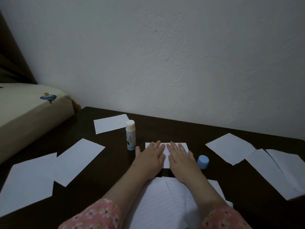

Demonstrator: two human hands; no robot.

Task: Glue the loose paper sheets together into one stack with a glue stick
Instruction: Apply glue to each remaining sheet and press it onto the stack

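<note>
both hands flat: left hand [149, 157], right hand [179, 157], fingers straight, pressing small sheet [182, 146] at frame centre. glue stick [130, 135] upright just left, uncapped. smooth outward from middle, evenly.

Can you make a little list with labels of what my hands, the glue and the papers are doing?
left hand: flat, pressing the small white paper sheet
right hand: flat, pressing the same sheet
white glue stick with blue label: upright, uncapped, left of the sheet
round light-blue cap: off, right of the hands
loose white sheets: scattered on the dark wooden table
</note>
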